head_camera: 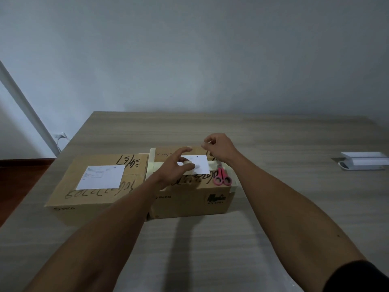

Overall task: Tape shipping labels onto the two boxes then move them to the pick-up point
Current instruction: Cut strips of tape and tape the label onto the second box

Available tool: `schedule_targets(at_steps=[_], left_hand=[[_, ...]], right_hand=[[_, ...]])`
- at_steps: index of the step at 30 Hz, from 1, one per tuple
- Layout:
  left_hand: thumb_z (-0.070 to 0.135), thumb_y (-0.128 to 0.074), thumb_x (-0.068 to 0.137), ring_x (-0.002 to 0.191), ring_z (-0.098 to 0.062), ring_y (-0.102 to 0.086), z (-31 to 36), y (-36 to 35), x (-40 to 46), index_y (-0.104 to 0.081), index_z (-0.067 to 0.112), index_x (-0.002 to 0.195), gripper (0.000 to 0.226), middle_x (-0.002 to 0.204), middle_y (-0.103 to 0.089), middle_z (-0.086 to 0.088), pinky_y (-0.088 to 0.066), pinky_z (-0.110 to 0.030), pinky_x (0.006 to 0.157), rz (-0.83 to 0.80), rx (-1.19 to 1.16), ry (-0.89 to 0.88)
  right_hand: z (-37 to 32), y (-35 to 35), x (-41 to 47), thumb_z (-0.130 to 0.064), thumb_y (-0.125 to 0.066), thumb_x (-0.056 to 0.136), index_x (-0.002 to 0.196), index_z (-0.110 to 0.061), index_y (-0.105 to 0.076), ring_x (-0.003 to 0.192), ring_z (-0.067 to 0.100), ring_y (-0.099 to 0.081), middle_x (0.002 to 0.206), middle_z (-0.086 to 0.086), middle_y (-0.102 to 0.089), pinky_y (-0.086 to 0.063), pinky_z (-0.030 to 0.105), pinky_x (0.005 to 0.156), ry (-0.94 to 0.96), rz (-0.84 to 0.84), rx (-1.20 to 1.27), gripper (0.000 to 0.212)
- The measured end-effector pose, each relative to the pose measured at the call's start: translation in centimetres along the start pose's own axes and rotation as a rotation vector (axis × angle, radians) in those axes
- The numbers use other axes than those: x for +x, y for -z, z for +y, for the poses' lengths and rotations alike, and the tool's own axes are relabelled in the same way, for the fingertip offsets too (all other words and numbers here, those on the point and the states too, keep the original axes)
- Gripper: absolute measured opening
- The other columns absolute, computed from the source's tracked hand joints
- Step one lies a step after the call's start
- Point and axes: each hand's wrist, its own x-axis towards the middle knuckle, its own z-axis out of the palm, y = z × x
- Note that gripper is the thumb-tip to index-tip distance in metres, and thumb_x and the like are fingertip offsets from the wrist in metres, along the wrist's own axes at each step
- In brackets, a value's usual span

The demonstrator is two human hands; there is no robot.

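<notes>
Two brown cardboard boxes stand side by side on the table. A white shipping label [101,179] lies on top of the left box [88,199]. The right box [189,202] carries a second label [202,166] under my hands. My left hand [174,165] hovers over that label and holds a pale tape roll [188,164] against it. Just behind it, my right hand [219,148] pinches what looks like the pulled-out tape end between thumb and forefinger. Pink-handled scissors [222,179] lie on the right box, just right of the label.
A white device [363,161] sits at the table's right edge. The wooden table [273,207] ends at a plain wall behind. Left of it, a wall socket with a cable [60,137] and dark floor show.
</notes>
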Motion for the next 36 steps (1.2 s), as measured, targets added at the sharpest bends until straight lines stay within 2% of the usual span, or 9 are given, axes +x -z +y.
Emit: schedule_targets(at_steps=[3,7,10,12,15,18,27,31,36], left_hand=[[0.03,-0.08,0.087,0.113,-0.016,-0.06,0.2,-0.2,0.7,-0.049,0.044,0.139,0.062,0.118,-0.062,-0.005,-0.054,-0.046,0.099,0.003,-0.018,-0.008],[0.024,-0.081,0.086,0.114,-0.016,-0.059,0.1,-0.9,1.4,-0.05,0.042,0.139,0.064,0.119,-0.061,-0.003,-0.055,-0.05,0.097,0.003,-0.017,-0.036],[0.025,-0.081,0.086,0.115,-0.019,-0.059,0.1,-1.4,1.8,-0.05,0.042,0.139,0.064,0.119,-0.062,-0.007,-0.056,-0.046,0.095,0.004,-0.031,-0.033],[0.021,-0.081,0.087,0.112,-0.019,-0.062,0.2,-1.7,1.9,-0.051,0.038,0.14,0.064,0.119,-0.062,-0.009,-0.056,-0.034,0.086,-0.001,-0.052,-0.028],[0.019,-0.081,0.086,0.105,-0.019,-0.065,0.2,-2.0,2.2,-0.052,0.039,0.139,0.064,0.118,-0.064,-0.009,-0.051,-0.025,0.076,-0.007,-0.062,-0.017],[0.021,-0.081,0.087,0.103,-0.017,-0.066,0.4,-2.0,2.2,-0.051,0.04,0.139,0.063,0.117,-0.065,-0.007,-0.05,-0.025,0.074,-0.012,-0.064,-0.008],[0.018,-0.081,0.086,0.106,-0.018,-0.064,0.1,-1.6,2.1,-0.051,0.038,0.14,0.064,0.113,-0.065,-0.011,-0.05,-0.027,0.076,-0.009,-0.085,0.003],[0.018,-0.081,0.086,0.096,-0.02,-0.064,0.3,-1.1,2.0,-0.051,0.038,0.14,0.065,0.11,-0.064,-0.013,-0.051,-0.029,0.074,-0.029,-0.091,0.023],[0.016,-0.08,0.086,0.091,-0.023,-0.064,0.7,-0.4,1.8,-0.052,0.041,0.137,0.063,0.109,-0.066,-0.015,-0.051,-0.03,0.073,-0.05,-0.08,0.023]], right_hand=[[1.3,0.2,-0.5,-0.023,-0.068,0.097,0.093,-0.011,-0.073,0.091,0.021,-0.065,0.095,0.001,-0.069,-0.053,0.035,0.08,-0.076,0.021,-0.112,0.013],[2.8,0.6,-1.9,-0.014,-0.065,0.088,0.066,-0.013,-0.055,0.073,0.026,-0.063,0.073,0.006,-0.061,-0.056,0.043,0.07,-0.218,-0.045,-0.341,0.024],[3.7,0.5,-3.2,-0.022,-0.074,0.085,0.081,-0.013,-0.058,0.081,0.028,-0.066,0.086,0.009,-0.064,-0.051,0.036,0.065,-0.303,-0.104,-0.434,0.019],[4.3,0.0,-3.7,-0.027,-0.079,0.081,0.088,-0.01,-0.061,0.083,0.03,-0.068,0.091,0.011,-0.065,-0.055,0.038,0.067,-0.34,-0.115,-0.446,0.025],[4.9,-0.8,-4.3,-0.03,-0.083,0.081,0.077,-0.013,-0.053,0.079,0.027,-0.062,0.088,0.009,-0.059,-0.047,0.032,0.059,-0.372,-0.116,-0.463,0.035],[5.1,-1.3,-4.7,-0.025,-0.082,0.083,0.081,-0.011,-0.05,0.077,0.025,-0.057,0.09,0.009,-0.056,-0.039,0.028,0.054,-0.402,-0.08,-0.447,0.035],[4.3,-1.8,-4.9,-0.025,-0.088,0.075,0.101,-0.012,-0.06,0.102,0.031,-0.067,0.114,0.012,-0.065,-0.048,0.033,0.071,-0.54,0.024,-0.417,0.041],[4.0,-1.7,-4.8,-0.026,-0.078,0.088,0.115,-0.007,-0.063,0.108,0.033,-0.066,0.117,0.013,-0.066,-0.049,0.035,0.074,-0.528,0.127,-0.396,0.037],[3.9,-0.3,-4.6,-0.009,-0.081,0.082,0.111,-0.004,-0.063,0.109,0.035,-0.064,0.118,0.017,-0.063,-0.05,0.035,0.076,-0.455,0.131,-0.475,0.034]])
